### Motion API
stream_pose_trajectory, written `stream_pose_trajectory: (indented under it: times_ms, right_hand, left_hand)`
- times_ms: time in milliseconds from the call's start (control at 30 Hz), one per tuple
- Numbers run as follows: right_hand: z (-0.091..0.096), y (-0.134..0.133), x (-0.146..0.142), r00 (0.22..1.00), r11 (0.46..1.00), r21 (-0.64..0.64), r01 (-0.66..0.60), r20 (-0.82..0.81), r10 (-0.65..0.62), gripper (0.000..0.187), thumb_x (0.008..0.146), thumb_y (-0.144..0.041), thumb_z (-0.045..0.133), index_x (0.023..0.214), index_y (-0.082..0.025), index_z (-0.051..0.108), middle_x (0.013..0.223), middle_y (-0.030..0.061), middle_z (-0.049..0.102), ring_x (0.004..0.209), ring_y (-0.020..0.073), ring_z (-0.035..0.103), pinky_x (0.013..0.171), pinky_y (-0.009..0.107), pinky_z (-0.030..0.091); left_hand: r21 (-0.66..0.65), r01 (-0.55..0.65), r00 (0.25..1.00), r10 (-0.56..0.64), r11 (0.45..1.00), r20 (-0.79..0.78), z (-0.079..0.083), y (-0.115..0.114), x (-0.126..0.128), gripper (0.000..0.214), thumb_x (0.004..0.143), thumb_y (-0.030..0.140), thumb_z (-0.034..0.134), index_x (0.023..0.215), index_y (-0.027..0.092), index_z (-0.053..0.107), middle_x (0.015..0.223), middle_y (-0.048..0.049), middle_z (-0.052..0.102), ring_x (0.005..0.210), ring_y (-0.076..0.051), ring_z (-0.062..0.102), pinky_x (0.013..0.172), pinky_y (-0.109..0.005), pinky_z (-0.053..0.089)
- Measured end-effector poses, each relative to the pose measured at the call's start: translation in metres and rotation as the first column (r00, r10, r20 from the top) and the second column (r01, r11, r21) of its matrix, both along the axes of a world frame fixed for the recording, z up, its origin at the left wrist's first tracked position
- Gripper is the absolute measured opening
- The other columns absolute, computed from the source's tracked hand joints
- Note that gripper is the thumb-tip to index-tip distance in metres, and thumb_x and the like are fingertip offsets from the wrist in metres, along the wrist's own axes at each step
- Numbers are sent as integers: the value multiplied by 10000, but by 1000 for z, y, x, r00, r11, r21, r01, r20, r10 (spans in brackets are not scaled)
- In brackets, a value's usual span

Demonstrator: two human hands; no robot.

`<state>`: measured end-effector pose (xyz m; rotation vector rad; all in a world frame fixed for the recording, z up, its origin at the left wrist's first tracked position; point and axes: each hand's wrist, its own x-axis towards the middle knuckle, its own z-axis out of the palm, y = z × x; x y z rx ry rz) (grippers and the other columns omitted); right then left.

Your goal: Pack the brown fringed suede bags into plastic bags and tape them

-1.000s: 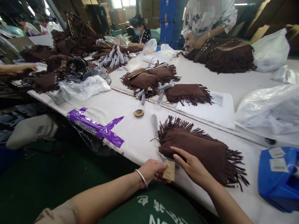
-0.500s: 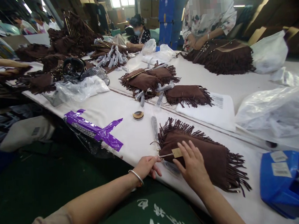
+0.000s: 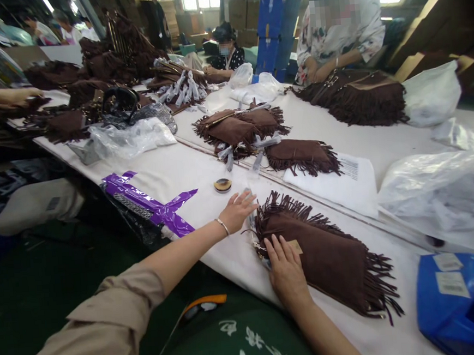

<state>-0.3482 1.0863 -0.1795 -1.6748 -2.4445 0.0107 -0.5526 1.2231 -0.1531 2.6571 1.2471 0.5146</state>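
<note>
A brown fringed bag (image 3: 329, 258) lies flat on the white-covered table in front of me. My right hand (image 3: 286, 269) rests on its near left corner, fingers stretched out, partly covering a small tan tag (image 3: 295, 247). White string (image 3: 259, 246) from the tag shows at the bag's left end. My left hand (image 3: 239, 210) reaches past that end with its fingers extended, over a plastic-wrapped piece (image 3: 248, 192) that it largely hides. Whether the left fingers press on this piece, I cannot tell. A small round dish-like object (image 3: 222, 185) sits just beyond the left hand.
More fringed bags (image 3: 237, 128) lie farther back, one on a white sheet (image 3: 356, 184). Purple tape (image 3: 153, 205) runs along the table's left edge. To the right are a blue plastic holder (image 3: 444, 303) and clear plastic bags (image 3: 443, 194). Other people work around the table.
My left hand has left the tag string and moved forward to the wrapped piece. My right hand has slid left and nearer to me across the bag. The tag now lies slightly farther right.
</note>
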Motion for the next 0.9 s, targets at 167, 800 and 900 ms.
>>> stream_pose_trajectory:
  times_ms: [167, 800, 900]
  right_hand:
    - [-9, 3, 3, 999, 1000, 19, -9, 40, 8, 582, 838, -53, 342, 1404, -186, 303, 1436, 82, 357, 1342, 259, 262, 1070, 430, 236]
    - [37, 88, -33, 963, 949, -247, -198, -228, 142, 173, 824, -184, 496, 815, -182, 668, 1071, 78, 626, 1222, 210, 404, 1000, 326, 320]
    - [36, 86, -16, 967, 977, -199, -79, -255, 26, 274, 889, -228, 379, 939, -146, 635, 1041, 111, 613, 1100, 204, 491, 954, 321, 370]
  left_hand:
    - [56, 170, 953, -149, 984, -265, 6, 20, -22, 235, 831, 42, 434, 942, 147, 612, 1098, -111, 620, 1269, -244, 380, 1074, -469, 175]
    - [-897, -140, 889, 452, 419, 72, 22, -132, -43, 478, 770, 585, 505, 905, 140, 615, 642, -17, 622, 552, -151, 520, 504, -228, 333]
    - [-977, 59, 833, 529, 204, 161, 22, -136, -41, 483, 757, 624, 516, 824, 150, 580, 693, -46, 670, 568, -158, 571, 533, -237, 396]
